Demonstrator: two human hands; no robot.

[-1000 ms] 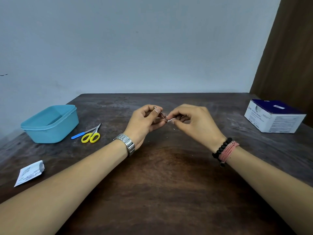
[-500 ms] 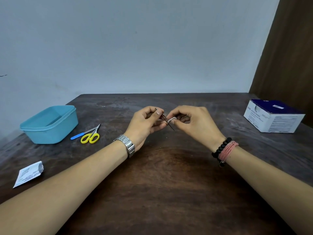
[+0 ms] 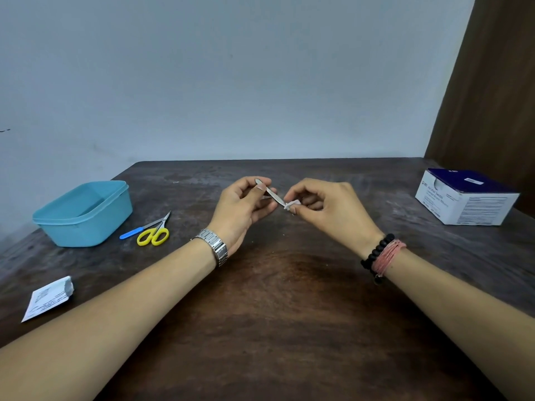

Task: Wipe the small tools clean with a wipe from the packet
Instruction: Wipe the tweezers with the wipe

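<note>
Above the middle of the worktop (image 3: 289, 299), the left hand (image 3: 243, 209) pinches the blunt end of a slim metal tool (image 3: 272, 193) between thumb and fingertips. The right hand (image 3: 324, 206) pinches a small folded wipe (image 3: 291, 204) around the tool's other end; its remaining fingers are curled in. Both are held clear of the surface.

The tool's long axis runs from the far left, at the left thumb, down toward the near right, its working end pointing into the wipe. It looks light, stiff and smooth, so likely slippery once damp; a firm hold at the blunt end suits it, leaving the rest free for the wipe. The wipe is soft and limp and will only press where fingers back it.

Toward the left edge lie yellow-handled scissors (image 3: 153, 234) beside a blue-handled tool (image 3: 131, 233), just next to a blue tub (image 3: 84, 227). A torn packet (image 3: 47, 298) sits near the left front corner, a box (image 3: 466, 202) by the right edge.
</note>
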